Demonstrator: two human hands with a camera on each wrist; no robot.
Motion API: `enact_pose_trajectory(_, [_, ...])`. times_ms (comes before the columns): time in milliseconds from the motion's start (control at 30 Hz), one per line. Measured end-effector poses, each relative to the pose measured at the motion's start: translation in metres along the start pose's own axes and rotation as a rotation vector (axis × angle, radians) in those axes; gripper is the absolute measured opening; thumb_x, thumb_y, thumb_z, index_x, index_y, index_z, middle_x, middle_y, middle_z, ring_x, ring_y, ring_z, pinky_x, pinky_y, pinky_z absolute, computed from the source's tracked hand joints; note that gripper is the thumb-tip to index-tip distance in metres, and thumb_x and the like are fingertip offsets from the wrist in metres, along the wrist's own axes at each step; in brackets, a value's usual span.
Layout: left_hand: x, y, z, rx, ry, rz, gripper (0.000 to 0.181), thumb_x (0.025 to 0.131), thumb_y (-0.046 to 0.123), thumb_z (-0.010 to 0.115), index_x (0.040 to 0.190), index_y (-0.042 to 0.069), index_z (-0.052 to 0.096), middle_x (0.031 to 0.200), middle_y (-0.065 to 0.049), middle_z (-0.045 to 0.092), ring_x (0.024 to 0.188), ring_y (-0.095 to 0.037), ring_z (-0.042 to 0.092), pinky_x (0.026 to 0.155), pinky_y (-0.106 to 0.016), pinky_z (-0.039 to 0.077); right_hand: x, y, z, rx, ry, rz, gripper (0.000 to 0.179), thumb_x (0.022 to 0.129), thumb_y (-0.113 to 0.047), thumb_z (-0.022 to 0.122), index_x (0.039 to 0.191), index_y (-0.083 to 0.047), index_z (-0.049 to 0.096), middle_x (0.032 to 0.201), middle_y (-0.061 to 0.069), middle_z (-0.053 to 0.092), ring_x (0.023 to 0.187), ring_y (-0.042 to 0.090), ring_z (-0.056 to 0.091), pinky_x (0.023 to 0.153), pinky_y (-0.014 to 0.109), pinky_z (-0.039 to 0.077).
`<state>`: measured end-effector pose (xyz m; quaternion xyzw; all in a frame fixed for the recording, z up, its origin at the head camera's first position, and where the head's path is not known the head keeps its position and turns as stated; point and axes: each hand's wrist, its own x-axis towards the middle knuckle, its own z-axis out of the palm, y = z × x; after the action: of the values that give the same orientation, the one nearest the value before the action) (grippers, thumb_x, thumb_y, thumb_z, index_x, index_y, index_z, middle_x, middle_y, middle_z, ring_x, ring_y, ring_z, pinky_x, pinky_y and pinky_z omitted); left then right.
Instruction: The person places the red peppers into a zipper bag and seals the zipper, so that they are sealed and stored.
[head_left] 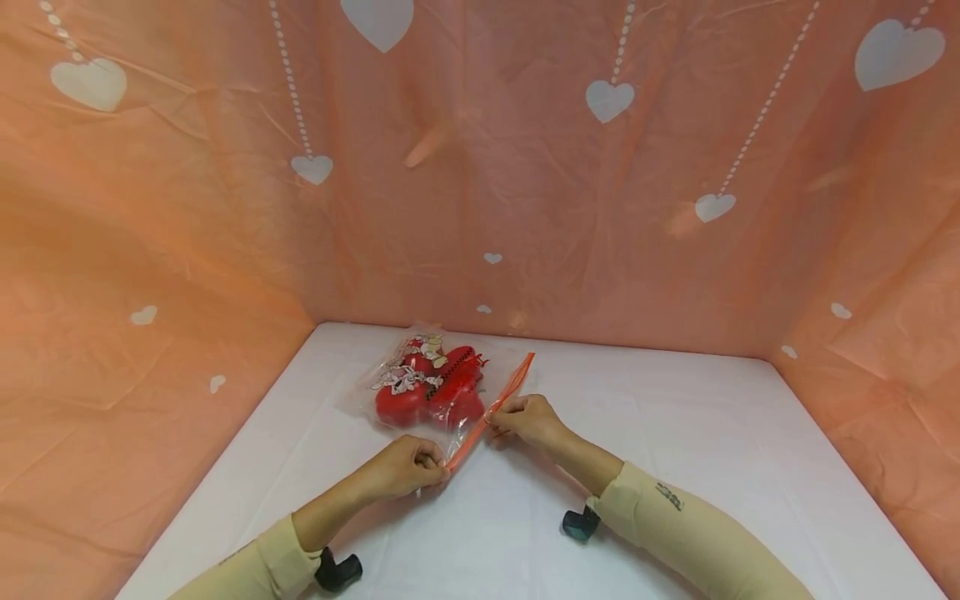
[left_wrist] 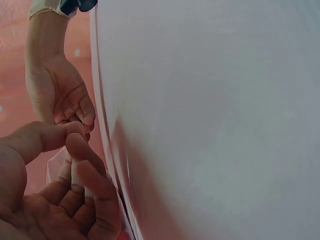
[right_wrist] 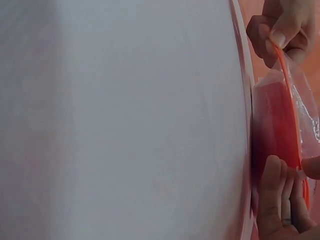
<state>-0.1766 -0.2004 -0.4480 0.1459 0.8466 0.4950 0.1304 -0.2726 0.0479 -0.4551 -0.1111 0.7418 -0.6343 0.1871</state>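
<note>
A clear plastic zip bag [head_left: 405,389] with printed cartoon figures lies on the white table, several red things inside it. Along its near right edge runs an orange zip strip [right_wrist: 289,90]. My left hand [head_left: 408,467] pinches the near end of that strip between thumb and fingers. Farther along, my right hand [head_left: 527,418] pinches the strip at a small white slider [right_wrist: 301,173]. In the left wrist view the left hand [left_wrist: 65,185] covers most of the bag. The red contents show blurred through the plastic in the right wrist view.
A white cloth covers the table [head_left: 675,433]. An orange curtain [head_left: 540,167] with white hearts stands behind it and on both sides. Dark wrist-worn devices [head_left: 339,572] hang under both sleeves.
</note>
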Motion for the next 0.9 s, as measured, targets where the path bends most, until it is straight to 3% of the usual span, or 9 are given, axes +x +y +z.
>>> enact_pose_trajectory(200, [0.0013,-0.0005,-0.0004,-0.013,0.003,-0.031,0.011,0.094,0.008,0.075,0.086,0.003,0.070,0.070,0.003,0.063,0.062,-0.008,0.049,0.053,-0.020,0.038,0.0005,-0.0008,0.0005,0.013,-0.027,0.011,0.017,0.100,-0.006,0.074,0.098,0.011,0.075,0.091,0.021,0.079,0.074,0.019,0.078,0.075,0.037,0.065])
enact_pose_trajectory(533, [0.0025,0.0009,0.0014,-0.075,-0.011,-0.035,0.015,0.099,0.009,0.074,0.095,-0.005,0.077,0.082,-0.013,0.077,0.066,-0.009,0.060,0.056,-0.021,0.044,0.0003,0.0005,-0.0003,0.004,-0.029,0.030,0.019,0.099,-0.008,0.077,0.101,0.010,0.075,0.091,0.020,0.079,0.073,0.020,0.078,0.077,0.038,0.065])
enact_pose_trajectory(900, [0.0037,0.0004,-0.0003,-0.085,-0.050,0.002,0.014,0.101,0.005,0.071,0.094,-0.007,0.074,0.079,-0.012,0.075,0.065,-0.008,0.056,0.055,-0.018,0.041,0.0017,-0.0005,0.0011,-0.048,0.016,0.050,0.019,0.098,-0.012,0.080,0.100,0.006,0.079,0.085,0.015,0.079,0.069,0.019,0.077,0.076,0.036,0.065])
